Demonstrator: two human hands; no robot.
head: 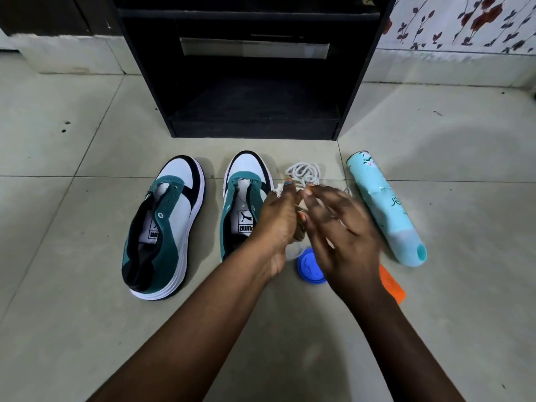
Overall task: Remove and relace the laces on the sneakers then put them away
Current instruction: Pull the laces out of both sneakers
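1. While both hands work just above the floor, two green, white and black sneakers sit side by side with no laces in them: the left sneaker (pixel 166 224) and the right sneaker (pixel 246 198).
2. The left hand (pixel 278 219) curls its fingers and seems to pinch a bit of white cord lace (pixel 304 172); most of the lace lies in one loose pile on the grey tiled floor (pixel 72 329), right next to the second shoe.
3. The right hand (pixel 345 236) is blurry, with fingers spread; I cannot tell if it holds anything.
4. I count one round blue lid (pixel 310 266), one orange scrap (pixel 391 282) and one light blue spray can (pixel 385 207) lying down.
5. One black open shelf (pixel 255 117) stands behind.
6. The lace could knot up if it is pulled fast from the pile. The can could roll if bumped.
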